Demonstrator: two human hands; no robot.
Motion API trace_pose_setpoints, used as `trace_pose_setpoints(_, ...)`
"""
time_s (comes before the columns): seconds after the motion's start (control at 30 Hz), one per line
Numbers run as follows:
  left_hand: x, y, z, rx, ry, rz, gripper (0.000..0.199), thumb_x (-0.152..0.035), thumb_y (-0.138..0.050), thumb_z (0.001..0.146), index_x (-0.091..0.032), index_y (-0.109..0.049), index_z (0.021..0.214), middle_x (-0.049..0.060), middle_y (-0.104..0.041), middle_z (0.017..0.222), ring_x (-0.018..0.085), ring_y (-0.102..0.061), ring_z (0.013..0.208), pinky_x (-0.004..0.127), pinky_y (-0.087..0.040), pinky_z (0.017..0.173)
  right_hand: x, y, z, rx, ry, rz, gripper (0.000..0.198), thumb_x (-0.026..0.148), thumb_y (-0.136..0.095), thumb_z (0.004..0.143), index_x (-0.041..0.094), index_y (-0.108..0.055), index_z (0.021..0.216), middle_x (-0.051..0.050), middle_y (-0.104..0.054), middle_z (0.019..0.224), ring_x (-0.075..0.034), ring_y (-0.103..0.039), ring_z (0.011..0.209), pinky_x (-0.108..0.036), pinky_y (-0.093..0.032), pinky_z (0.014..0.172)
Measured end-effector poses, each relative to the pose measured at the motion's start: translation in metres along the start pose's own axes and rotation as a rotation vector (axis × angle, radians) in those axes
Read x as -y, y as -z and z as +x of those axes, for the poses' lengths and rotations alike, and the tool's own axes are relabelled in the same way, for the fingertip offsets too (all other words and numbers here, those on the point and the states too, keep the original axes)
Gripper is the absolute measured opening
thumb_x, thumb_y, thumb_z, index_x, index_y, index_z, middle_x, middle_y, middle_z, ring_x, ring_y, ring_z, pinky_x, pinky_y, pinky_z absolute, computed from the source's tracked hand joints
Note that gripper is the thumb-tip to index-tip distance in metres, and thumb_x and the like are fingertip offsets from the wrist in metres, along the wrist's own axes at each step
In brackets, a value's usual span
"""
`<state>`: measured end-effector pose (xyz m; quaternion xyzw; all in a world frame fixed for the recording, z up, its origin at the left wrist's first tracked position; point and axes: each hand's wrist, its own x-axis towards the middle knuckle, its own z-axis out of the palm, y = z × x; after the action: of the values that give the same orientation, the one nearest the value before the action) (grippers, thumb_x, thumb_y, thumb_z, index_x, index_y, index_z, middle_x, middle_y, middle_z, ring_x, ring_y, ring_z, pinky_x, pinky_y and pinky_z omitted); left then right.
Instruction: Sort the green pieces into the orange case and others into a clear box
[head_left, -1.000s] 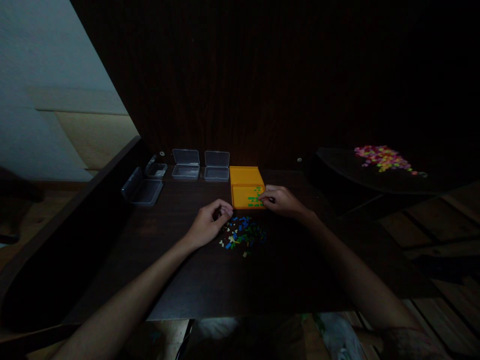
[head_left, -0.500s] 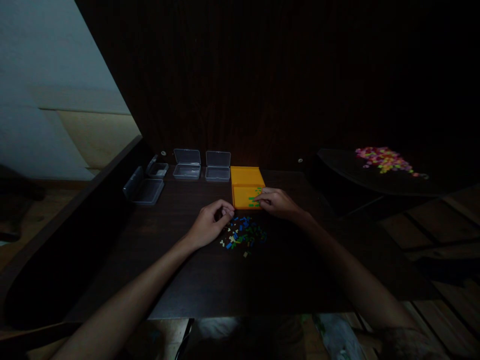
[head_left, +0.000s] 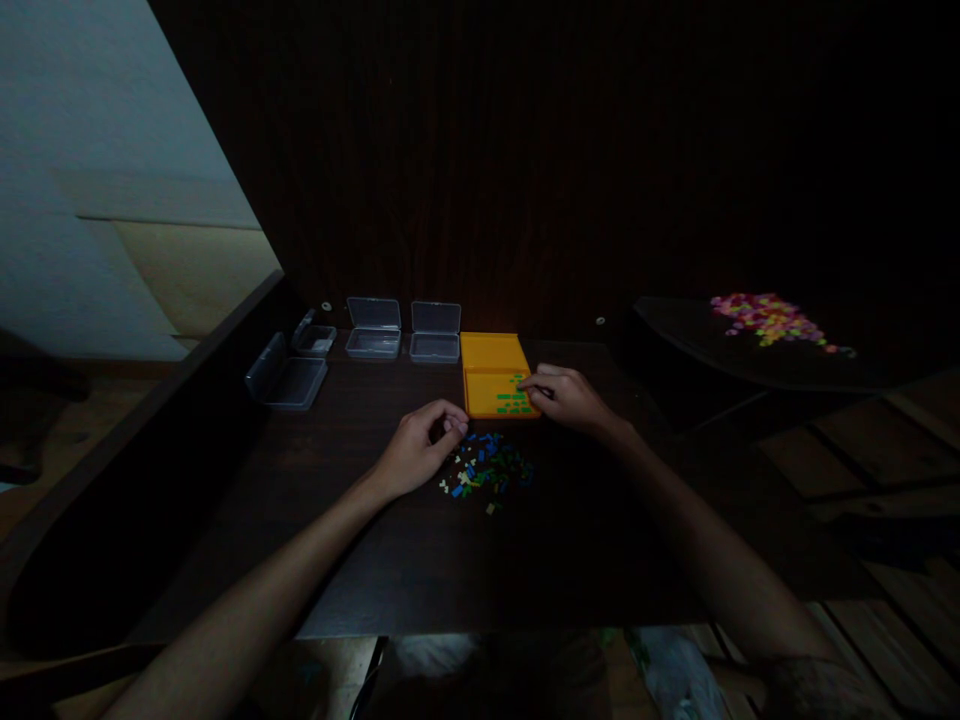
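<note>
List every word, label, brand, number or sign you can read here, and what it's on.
None readable.
Yellow case: no lettering shows.
Clear plastic boxes: no label can be made out.
Green pieces and mixed pile: too small and dark to tell.

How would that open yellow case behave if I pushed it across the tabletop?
The open yellow case would probably slide rather than tip, since it sits low and broad on the tabletop. Its straight, thin edges suggest stiff, light plastic. The small green pieces laid inside might shift if jolted.
</note>
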<state>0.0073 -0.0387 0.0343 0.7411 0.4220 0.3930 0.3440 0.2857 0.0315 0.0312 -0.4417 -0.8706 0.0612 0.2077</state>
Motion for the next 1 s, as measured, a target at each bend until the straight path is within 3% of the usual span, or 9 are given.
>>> trace_pose_setpoints(0.5, 0.009, 0.001, 0.000, 0.026, -0.111, 0.142, 0.012, -0.025, -0.053, 0.091, -0.018, -0.064, 0.094, 0.005, -0.065, 0.088, 0.017, -0.061, 0.083, 0.031, -0.049, 0.079, -0.004, -0.011, -0.001, 0.080, -0.127, -0.161, 0.034, 0.016, -0.046, 0.093, 0.021, -0.073, 0.113, -0.007, -0.062, 0.092, -0.018, -0.058, 0.083, -0.026, -0.042, 0.072)
trace_pose_setpoints(1.0, 0.011, 0.002, 0.001, 0.040, -0.137, 0.162, 0.012, -0.024, -0.052, 0.093, -0.019, -0.063, 0.095, 0.004, -0.065, 0.088, 0.017, -0.061, 0.084, 0.031, -0.048, 0.080, -0.004, -0.003, -0.003, 0.019, -0.092, -0.081, 0.029, 0.018, -0.048, 0.093, 0.019, -0.073, 0.107, -0.007, -0.065, 0.092, -0.019, -0.060, 0.084, -0.027, -0.044, 0.074)
